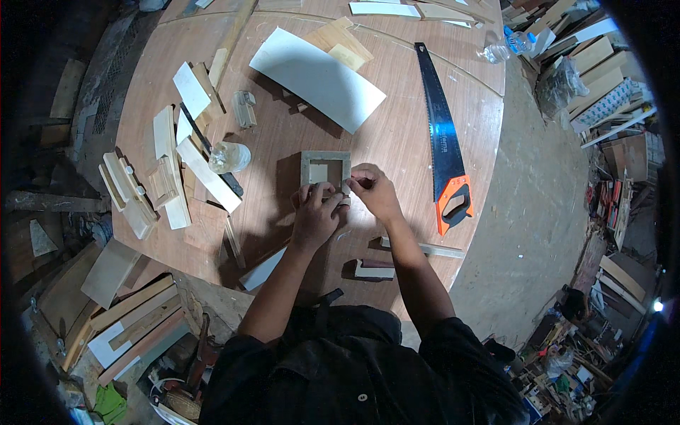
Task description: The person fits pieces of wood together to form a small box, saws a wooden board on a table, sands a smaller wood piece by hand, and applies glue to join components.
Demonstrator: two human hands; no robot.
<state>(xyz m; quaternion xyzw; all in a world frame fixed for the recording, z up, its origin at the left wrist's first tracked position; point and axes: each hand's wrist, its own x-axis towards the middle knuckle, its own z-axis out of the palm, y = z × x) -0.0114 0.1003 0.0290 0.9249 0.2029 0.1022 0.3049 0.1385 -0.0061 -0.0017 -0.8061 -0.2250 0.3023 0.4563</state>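
A small rectangular wooden frame [326,155], like an open box, lies on the table in front of me. My left hand [316,216] is closed over its near side, fingers bent across the rim. At the frame's right near corner, my right hand [374,193] has thumb and fingers pinched together. What it pinches is mostly hidden; only a tiny reddish spot shows at the fingertips. Between the hands, the near edge of the frame is partly covered by fingers.
A handsaw [445,134] with an orange and black handle lies to the right. Beyond the frame rests a white board [319,79]. Left stand a clear plastic container [232,156] and several wood strips [170,166]. Wood offcuts [374,270] lie near my right forearm. Plastic bottles [519,41] sit far right.
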